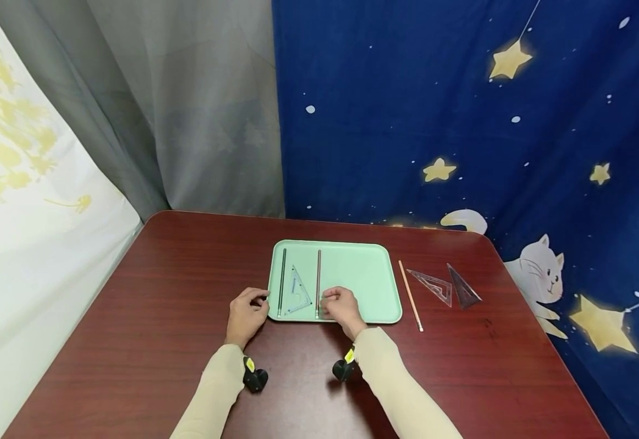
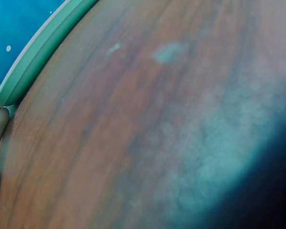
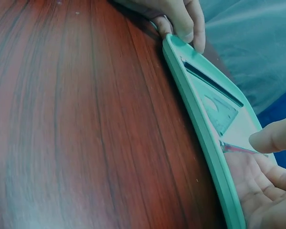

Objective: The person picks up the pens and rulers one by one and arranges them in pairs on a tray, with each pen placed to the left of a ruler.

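A light green tray [image 1: 366, 277] lies on the table. My left hand [image 1: 247, 314] grips its near left corner, with fingers over the rim [image 3: 170, 42] and thumb close against it. Inside the tray, a dark pencil [image 1: 282, 283] lies lengthwise at the left, a clear set square [image 1: 299, 294] beside it, then a dark red pencil [image 1: 318, 281]. My right hand [image 1: 342, 308] is over the near part of the tray, just right of the red pencil. Thumb [image 3: 271, 136] and fingers are loosely bent and apart, with nothing visible between them.
Right of the tray, a light wooden pencil [image 1: 410, 296] lies on the brown table [image 1: 160, 329]. Beyond it are two more clear set squares, one pale [image 1: 435, 288] and one darker-looking [image 1: 462, 286]. Grey and blue curtains [image 1: 380, 122] hang behind the table's far edge.
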`<state>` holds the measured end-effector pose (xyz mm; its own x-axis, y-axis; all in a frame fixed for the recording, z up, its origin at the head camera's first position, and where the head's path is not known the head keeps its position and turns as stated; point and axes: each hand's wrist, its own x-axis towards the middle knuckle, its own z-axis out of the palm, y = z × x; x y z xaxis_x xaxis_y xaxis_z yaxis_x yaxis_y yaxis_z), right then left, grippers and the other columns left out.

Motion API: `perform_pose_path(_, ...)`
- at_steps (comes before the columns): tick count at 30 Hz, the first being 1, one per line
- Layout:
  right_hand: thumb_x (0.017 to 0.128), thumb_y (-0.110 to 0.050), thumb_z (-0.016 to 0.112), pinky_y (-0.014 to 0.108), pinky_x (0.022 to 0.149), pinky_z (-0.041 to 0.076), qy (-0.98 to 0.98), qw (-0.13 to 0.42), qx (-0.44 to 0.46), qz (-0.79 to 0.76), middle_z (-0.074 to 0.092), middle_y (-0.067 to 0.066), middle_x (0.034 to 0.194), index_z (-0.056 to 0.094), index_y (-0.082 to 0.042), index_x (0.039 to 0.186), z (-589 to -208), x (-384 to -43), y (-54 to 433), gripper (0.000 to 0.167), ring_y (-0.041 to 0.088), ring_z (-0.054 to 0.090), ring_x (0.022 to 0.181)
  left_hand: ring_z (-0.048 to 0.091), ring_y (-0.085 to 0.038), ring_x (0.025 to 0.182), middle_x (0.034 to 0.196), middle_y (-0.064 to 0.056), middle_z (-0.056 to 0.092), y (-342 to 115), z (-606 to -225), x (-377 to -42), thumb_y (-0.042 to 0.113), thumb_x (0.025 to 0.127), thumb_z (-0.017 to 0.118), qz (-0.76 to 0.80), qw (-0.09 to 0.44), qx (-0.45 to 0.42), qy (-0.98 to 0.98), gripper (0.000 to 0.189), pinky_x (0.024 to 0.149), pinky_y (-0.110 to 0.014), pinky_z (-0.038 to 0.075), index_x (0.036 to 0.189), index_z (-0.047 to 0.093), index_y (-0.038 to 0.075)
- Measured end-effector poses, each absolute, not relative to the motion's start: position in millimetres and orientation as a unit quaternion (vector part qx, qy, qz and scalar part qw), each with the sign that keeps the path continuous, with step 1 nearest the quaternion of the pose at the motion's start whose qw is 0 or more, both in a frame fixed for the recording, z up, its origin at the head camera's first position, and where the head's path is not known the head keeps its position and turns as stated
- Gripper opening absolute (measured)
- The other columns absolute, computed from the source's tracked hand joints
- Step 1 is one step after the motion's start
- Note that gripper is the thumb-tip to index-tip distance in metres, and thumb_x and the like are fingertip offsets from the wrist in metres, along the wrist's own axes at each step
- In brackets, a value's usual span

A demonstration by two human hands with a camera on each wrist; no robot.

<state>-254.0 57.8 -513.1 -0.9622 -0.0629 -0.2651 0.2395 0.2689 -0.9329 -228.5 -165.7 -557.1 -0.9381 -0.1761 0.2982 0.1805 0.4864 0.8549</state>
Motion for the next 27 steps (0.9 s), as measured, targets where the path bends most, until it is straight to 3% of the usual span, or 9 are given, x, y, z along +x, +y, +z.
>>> perform_pose_path(27,0.088,-0.004,0.056,0.030,0.063,0.056,0.768,0.120,0.112,-0.619,0.060,0.009,0.086,0.060,0.005,0.112,-504.5,-257.4,116.6,0.026,0.014,0.060,0.066,0.062,-0.012,0.070,0.088,-0.006,0.065,-164.5,-555.7,-227.4,-0.001,0.082,0.064,-0.502,0.175,0.003,-0.847,0.019,0.062,-0.019,0.050,0.098,0.073,0.004)
